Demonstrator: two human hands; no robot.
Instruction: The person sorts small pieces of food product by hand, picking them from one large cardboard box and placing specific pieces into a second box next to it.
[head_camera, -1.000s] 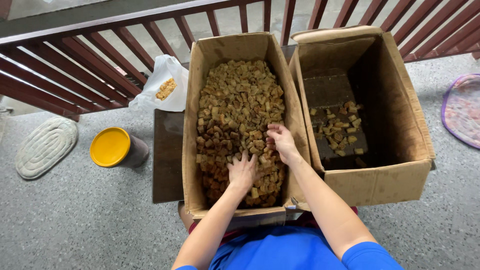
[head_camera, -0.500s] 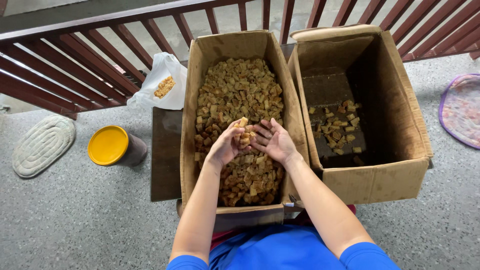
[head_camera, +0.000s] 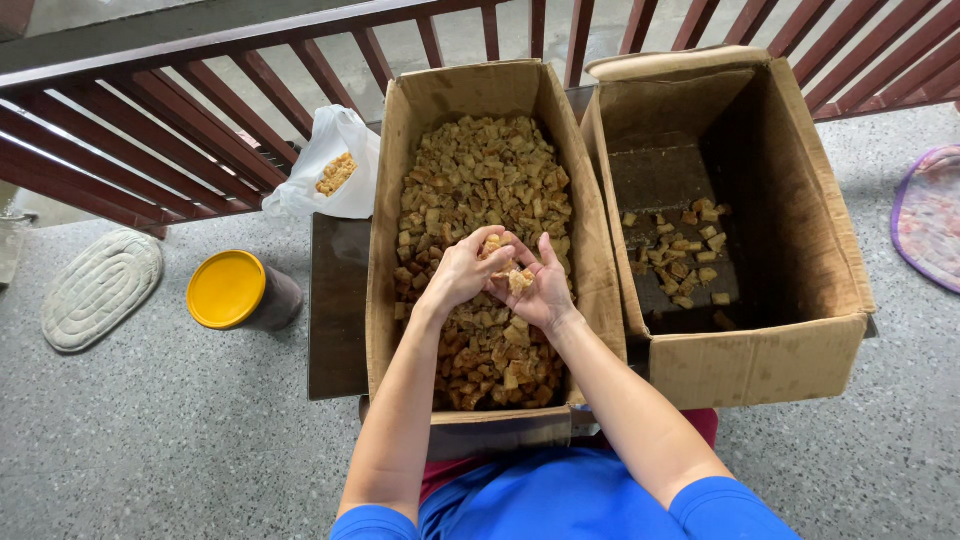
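Both hands met over the middle of the left cardboard box (head_camera: 480, 90), which stood filled almost to its walls with small brown chunks (head_camera: 480, 170). The left hand (head_camera: 462, 272) curled in from the side, its fingers bent over a few pieces, while the right hand (head_camera: 540, 290) lay palm up just beside it, touching it, with one light brown chunk (head_camera: 519, 281) resting in its cupped grip. The left hand's grip was closed loosely on pieces; exactly how many it pinched could not be told. Just to the right stood a second cardboard box (head_camera: 800, 240), touching the first, its dark bottom showing with only a thin scatter of the same chunks (head_camera: 685, 255). Both boxes sat on a dark low worktop (head_camera: 338, 300). On the speckled floor to the left stood a jar with a yellow lid (head_camera: 228, 290), near a pale oval mat (head_camera: 100, 288). A white plastic bag (head_camera: 335, 150) holding more pieces leaned against the red-brown railing (head_camera: 150, 130).
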